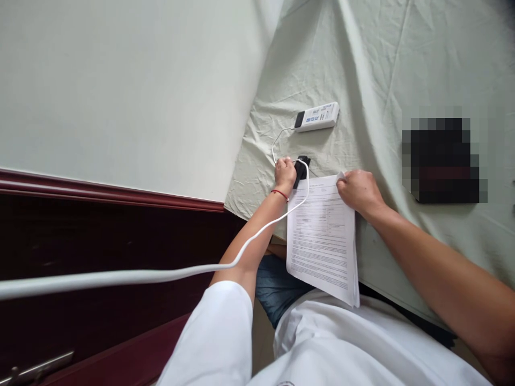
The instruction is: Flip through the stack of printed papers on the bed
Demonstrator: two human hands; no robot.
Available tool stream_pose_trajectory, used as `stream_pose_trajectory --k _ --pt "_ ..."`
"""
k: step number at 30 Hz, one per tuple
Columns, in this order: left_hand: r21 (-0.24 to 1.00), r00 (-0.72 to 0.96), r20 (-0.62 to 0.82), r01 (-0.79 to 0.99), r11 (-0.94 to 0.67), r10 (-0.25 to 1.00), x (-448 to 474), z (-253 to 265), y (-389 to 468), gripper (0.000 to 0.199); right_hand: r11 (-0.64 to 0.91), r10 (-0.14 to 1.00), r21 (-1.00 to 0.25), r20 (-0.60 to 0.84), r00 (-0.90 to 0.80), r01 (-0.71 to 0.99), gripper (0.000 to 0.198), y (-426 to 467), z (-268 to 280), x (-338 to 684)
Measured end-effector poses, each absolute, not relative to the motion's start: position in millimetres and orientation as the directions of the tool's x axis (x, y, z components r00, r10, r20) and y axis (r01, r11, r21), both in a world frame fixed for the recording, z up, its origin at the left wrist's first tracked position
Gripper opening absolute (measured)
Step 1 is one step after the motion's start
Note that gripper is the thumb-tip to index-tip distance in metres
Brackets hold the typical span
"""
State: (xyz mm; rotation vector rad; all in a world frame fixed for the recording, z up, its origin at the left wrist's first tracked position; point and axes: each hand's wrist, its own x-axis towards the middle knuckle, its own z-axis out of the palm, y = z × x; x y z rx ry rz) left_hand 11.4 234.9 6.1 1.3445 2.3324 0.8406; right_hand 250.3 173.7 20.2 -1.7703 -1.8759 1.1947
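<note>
A stack of printed paper sheets [322,236] hangs over the table's near edge, its upper part on the cloth. My right hand [361,190] is closed on the top right corner of the sheets, thumb on the near face. At their top left corner sits a small black tool [301,170], which looks like a stapler. My left hand [285,174], with a red string bracelet at the wrist, is closed against the tool's left side. Its fingertips are mostly hidden. A white cable [257,236] runs across my left forearm and loops by this hand.
A white power bank [317,117] with a black end lies on the pale green cloth [386,155], its thin cable running toward my left hand. A blurred-out dark object [444,166] stands at the right. The pale wall [140,91] with dark red trim rises at the left.
</note>
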Motion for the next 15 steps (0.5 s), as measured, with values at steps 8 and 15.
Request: stream_pose_trajectory --k 8,15 --pt "0.541 -0.581 0.097 0.712 0.448 0.808 28 1 226 0.03 -0.102 0.927 -0.714 -0.322 -0.195 0.693 0.026 173 23 250" --pt "0.459 -0.627 0.119 0.723 0.517 0.77 33 4 222 0.04 -0.13 0.922 -0.724 -0.34 -0.185 0.678 0.03 173 24 251"
